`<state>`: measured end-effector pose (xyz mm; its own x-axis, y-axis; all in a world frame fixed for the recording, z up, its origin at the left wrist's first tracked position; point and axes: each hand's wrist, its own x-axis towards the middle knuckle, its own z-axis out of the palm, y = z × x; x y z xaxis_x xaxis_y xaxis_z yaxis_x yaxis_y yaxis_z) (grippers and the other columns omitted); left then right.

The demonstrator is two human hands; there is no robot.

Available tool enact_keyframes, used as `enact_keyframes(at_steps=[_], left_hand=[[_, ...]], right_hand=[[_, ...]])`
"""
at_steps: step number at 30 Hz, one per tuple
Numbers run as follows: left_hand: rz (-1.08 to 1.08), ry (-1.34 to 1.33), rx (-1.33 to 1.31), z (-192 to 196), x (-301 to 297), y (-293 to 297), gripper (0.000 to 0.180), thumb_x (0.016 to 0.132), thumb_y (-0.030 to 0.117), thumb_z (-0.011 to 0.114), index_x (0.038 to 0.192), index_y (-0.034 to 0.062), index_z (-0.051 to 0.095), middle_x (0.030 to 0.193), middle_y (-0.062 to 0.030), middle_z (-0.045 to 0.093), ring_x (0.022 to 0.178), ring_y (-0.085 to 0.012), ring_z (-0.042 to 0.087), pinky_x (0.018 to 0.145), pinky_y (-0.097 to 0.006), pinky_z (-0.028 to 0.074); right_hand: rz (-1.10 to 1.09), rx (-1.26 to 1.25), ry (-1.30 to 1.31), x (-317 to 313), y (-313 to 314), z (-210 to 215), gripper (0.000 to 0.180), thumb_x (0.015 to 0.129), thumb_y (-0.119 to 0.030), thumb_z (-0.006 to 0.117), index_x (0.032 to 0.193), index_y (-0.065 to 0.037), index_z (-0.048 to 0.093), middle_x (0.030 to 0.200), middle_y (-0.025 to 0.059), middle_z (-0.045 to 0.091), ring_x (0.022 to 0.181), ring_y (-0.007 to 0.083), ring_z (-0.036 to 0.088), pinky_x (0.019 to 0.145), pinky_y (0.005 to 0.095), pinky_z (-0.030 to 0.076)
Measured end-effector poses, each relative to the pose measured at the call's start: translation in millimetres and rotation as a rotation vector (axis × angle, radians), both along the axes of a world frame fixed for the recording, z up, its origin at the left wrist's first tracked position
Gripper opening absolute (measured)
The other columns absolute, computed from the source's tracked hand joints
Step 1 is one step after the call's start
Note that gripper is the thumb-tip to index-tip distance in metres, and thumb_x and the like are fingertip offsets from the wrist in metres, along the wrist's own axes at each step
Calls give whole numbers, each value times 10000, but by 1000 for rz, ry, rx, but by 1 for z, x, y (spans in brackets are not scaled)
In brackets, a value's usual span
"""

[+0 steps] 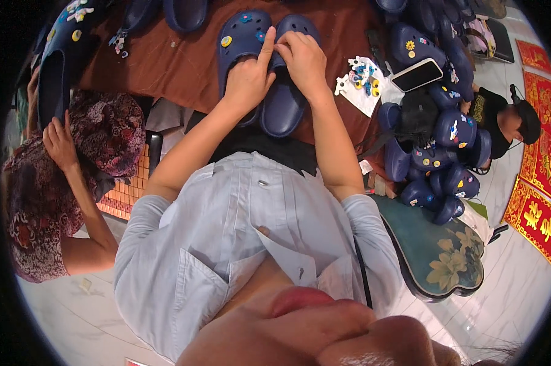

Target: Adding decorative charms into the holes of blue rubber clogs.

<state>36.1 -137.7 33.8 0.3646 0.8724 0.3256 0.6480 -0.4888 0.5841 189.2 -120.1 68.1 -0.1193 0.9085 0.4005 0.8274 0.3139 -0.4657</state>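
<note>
Two dark blue foam clogs lie side by side in front of me, toes away. The left clog (237, 41) carries a yellow-and-white round charm and blue flower-like charms on its top. My left hand (251, 76) reaches into its opening, with most fingers hidden inside and one finger stretched along the outside of the upper. Beside it, over the right clog (282, 113), is my right hand (303, 58). Its fingertips are pinched together by the inner edge of the left clog's upper; whatever they hold is hidden. I see no charms on the right clog's visible part.
A brown cloth (165, 67) covers the table. To the right lie a white sheet (367, 107) with small charms, a phone (417, 74), a black bag (416, 116) and piled clogs (431, 158). At left, another person's hand (60, 143) holds a clog (54, 85). A flowered stool (422, 244) stands lower right.
</note>
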Motion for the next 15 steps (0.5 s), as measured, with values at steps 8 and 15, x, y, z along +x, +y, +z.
enact_keyframes(at_steps=[8,15], left_hand=[[-12,-7,21,-2,5,0,1041,733,124,744,1581,104,140,654,-176,601,579,-356,612,566,-454,514],[-31,-8,57,-4,7,0,981,751,121,725,1575,114,194,657,-163,597,575,-341,606,562,-444,519]], right_hand=[[-5,19,308,11,0,-7,96,836,-134,679,818,-42,658,805,112,665,798,313,627,702,414,490],[-121,-279,483,14,6,5,152,855,-156,654,839,-12,699,768,125,702,749,301,689,703,383,523]])
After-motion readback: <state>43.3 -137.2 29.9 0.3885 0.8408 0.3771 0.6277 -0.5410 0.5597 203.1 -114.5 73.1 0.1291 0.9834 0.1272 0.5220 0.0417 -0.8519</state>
